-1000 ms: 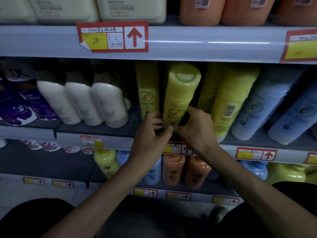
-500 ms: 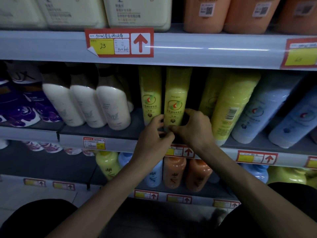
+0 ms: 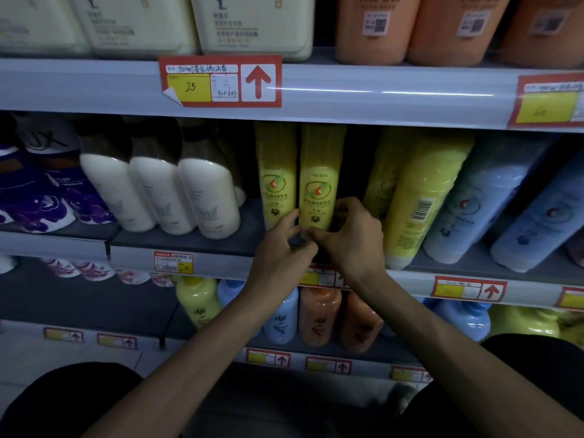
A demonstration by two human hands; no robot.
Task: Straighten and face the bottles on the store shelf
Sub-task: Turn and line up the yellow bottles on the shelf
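Two tall yellow bottles stand upright side by side in the middle of the middle shelf (image 3: 189, 245), labels facing me. My left hand (image 3: 281, 251) and my right hand (image 3: 350, 238) both grip the base of the right yellow bottle (image 3: 319, 172). The left yellow bottle (image 3: 275, 172) touches it on its left. To the right, another yellow bottle (image 3: 423, 197) leans with its barcode side out, and one more yellow bottle sits half hidden behind it. Pale blue bottles (image 3: 483, 200) lean further right.
Three white bottles with dark caps (image 3: 208, 194) lean at the left, beside purple pouches (image 3: 38, 197). Cream jugs and orange bottles (image 3: 373, 26) fill the top shelf. Yellow, blue and orange bottles (image 3: 319, 314) stand on the lower shelf. Red price tags line the shelf edges.
The yellow bottle in my hands was tipped toward me one second ago; it now stands upright beside its neighbour, label forward. Both hands stay at its base.
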